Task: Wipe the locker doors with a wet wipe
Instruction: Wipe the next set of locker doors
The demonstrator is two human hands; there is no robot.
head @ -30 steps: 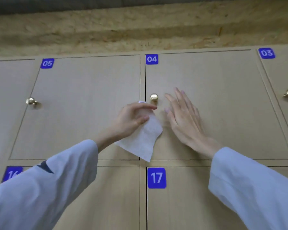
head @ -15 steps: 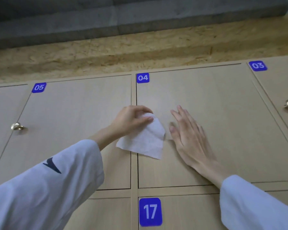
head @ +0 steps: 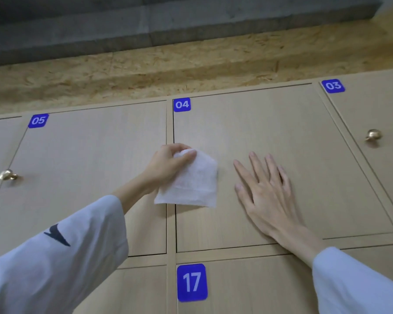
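Left hand pinches wet wipe over left edge of door 04, covering its knob. Right hand flat, fingers spread, shifted right. Door 05 and door 03 knob flank.

The wall of lockers is light wood, and door 04 is in the middle. A white wet wipe and a flat right hand touch door 04. Door 05 sits left of it, door 03 right, door 17 below.
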